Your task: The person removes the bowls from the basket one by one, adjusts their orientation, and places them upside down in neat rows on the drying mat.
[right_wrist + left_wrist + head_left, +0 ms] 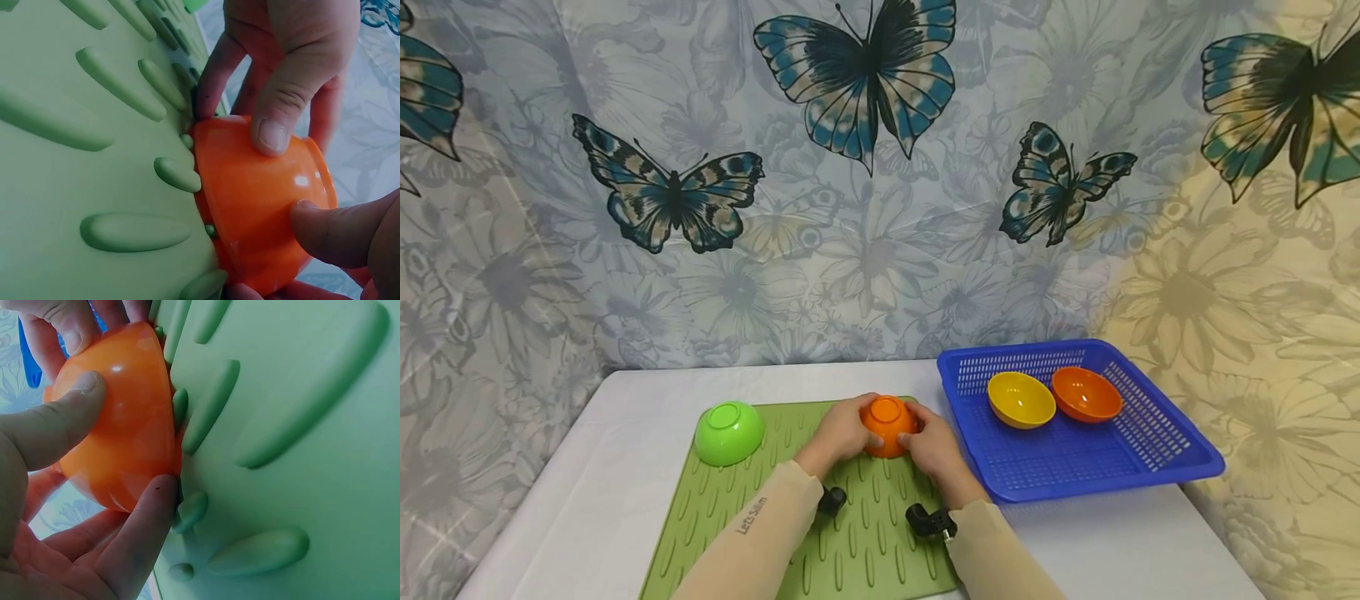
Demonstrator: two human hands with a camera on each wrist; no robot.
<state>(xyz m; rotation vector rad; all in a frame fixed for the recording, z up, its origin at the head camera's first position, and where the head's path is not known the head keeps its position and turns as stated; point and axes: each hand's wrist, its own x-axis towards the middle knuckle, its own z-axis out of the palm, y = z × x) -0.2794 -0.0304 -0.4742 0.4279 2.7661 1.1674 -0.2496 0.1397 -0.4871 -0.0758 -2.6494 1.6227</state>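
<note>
An orange bowl (887,427) sits upside down near the far right corner of the green ridged mat (850,533), its rim against the ridges. My left hand (846,431) grips its left side, with the thumb (75,409) pressed on the bowl's wall. From the right side my right hand (934,446) grips the same bowl, thumb (331,231) on the near wall and other fingers curled behind it. Toward the mat's far left corner a green bowl (728,435) lies upside down, apart from both hands.
Right of the mat stands a blue basket (1075,483) with perforated sides. Inside it a yellow bowl (1021,402) and another orange bowl (1086,395) sit side by side. A white-covered table (572,467) bears everything, with a butterfly-print cloth (880,292) behind it.
</note>
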